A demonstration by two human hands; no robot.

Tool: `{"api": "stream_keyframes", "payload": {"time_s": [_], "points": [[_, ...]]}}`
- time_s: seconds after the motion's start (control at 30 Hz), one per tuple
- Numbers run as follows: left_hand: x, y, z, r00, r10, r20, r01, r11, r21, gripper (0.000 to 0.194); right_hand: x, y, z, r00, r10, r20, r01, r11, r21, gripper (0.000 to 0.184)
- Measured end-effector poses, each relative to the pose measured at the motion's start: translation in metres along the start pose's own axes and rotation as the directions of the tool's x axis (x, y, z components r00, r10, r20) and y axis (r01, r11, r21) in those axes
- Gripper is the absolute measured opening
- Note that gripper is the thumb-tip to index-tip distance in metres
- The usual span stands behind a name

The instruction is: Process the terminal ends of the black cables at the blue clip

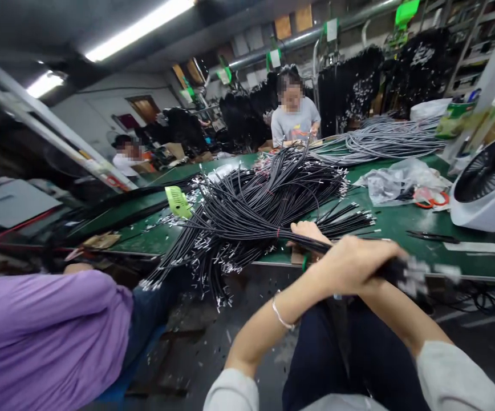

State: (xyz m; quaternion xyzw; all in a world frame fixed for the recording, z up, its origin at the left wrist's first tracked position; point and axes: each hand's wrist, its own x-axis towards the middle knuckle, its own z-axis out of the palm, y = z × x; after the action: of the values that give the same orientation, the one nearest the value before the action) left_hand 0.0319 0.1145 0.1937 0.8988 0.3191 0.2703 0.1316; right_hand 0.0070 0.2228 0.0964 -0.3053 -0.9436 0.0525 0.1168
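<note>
My forearms cross in front of the bench. My left hand (354,262), with a white bracelet on its wrist, is closed over the right end of a bundle of black cables (247,227). White tips of those cables stick out past it, smeared by motion. Beyond it, my right hand (309,231) is wrapped round the same bundle just right of a red tie (278,233); its fingers are partly hidden. The bundle's left part fans out over a large heap of black cables (273,200) with pale ends, some hanging over the bench edge.
On the green bench (401,228) lie grey cables (384,142), a plastic bag (397,180), orange-handled scissors (431,198), dark pliers (431,236) and a white fan (487,182). A person in purple (51,331) sits close at left. Another in grey (294,120) works across the bench.
</note>
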Motion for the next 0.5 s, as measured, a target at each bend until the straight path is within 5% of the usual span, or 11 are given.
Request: {"api": "stream_keyframes", "payload": {"time_s": [0.17,0.3,0.4,0.5], "points": [[-0.113,0.034,0.026,0.91,-0.161,0.381,0.219,0.969,-0.112,0.035,0.014,0.016,0.023,0.985,-0.026,0.17,0.029,0.999,-0.017,0.039],[-0.204,0.044,0.027,0.818,-0.455,0.352,0.505,0.861,-0.061,0.029,0.022,0.025,0.028,0.978,-0.056,0.2,0.053,0.998,0.024,0.052],[-0.221,0.04,0.035,0.8,-0.501,0.331,0.561,0.82,-0.115,0.029,0.022,0.036,0.019,0.969,-0.101,0.226,0.086,0.993,0.075,0.052],[-0.194,0.02,0.06,0.872,-0.305,0.384,0.391,0.905,-0.167,0.033,0.013,0.047,0.003,0.962,-0.155,0.224,0.127,0.983,0.133,0.053]]}}
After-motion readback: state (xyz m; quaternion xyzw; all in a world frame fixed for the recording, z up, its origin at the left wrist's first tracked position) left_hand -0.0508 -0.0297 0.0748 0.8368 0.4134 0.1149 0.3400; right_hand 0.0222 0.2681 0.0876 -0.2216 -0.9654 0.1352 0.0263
